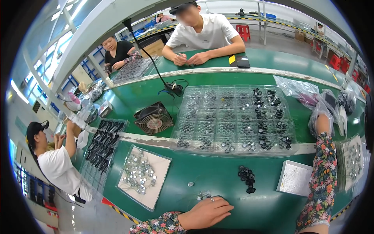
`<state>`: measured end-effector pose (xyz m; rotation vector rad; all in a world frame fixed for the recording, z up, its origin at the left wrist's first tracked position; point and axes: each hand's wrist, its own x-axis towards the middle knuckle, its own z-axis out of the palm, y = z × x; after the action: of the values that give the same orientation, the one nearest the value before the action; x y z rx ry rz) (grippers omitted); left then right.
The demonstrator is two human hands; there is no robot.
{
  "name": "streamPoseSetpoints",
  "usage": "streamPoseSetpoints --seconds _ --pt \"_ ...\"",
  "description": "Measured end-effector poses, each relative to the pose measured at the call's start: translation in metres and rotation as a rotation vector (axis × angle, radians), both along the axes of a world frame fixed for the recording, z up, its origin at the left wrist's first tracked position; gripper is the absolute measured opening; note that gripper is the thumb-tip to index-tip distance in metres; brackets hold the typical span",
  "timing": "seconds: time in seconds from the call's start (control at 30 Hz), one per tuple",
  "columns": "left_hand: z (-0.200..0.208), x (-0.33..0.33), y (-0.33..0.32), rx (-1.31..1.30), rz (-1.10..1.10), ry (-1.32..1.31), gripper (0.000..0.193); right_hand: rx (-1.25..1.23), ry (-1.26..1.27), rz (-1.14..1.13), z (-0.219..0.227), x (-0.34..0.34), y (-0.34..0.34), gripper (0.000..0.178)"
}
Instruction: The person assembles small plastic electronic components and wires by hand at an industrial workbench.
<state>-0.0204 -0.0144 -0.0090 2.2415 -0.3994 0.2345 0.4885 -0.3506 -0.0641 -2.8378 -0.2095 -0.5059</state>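
Observation:
My left hand [206, 213] rests on the green table at the near edge, its fingers stretched out and a ring on one of them. Just beyond it lie a few small round silver parts with thin wires [203, 195], and one more silver part [190, 184] sits farther off. My right arm, in a floral sleeve, reaches far to the right. There my right hand [322, 123] is inside a clear plastic bag [314, 124], its fingers hidden. A cluster of small black round parts [247, 178] lies right of the middle.
Beyond sits a large clear compartment tray [233, 121] of parts, beside a black fan [153, 118]. Left are a board of silver parts [160, 158] and a tray of black pieces [102, 146]. A white box [295, 177] holds clear rings. Co-workers sit across and at left.

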Motion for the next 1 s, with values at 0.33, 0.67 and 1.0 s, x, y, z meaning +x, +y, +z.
streamPoseSetpoints --seconds 0.33,0.67,1.0 --pt "0.002 0.002 0.0 0.006 -0.02 -0.015 0.022 -0.077 -0.122 0.129 -0.014 0.037 -0.047 0.023" --pt "0.002 0.001 0.001 0.025 -0.017 -0.043 0.021 -0.288 -0.092 0.194 0.036 -0.035 0.003 0.01" --pt "0.002 -0.004 0.002 0.081 0.011 -0.051 0.022 0.246 0.329 0.105 0.068 -0.074 0.027 0.018"
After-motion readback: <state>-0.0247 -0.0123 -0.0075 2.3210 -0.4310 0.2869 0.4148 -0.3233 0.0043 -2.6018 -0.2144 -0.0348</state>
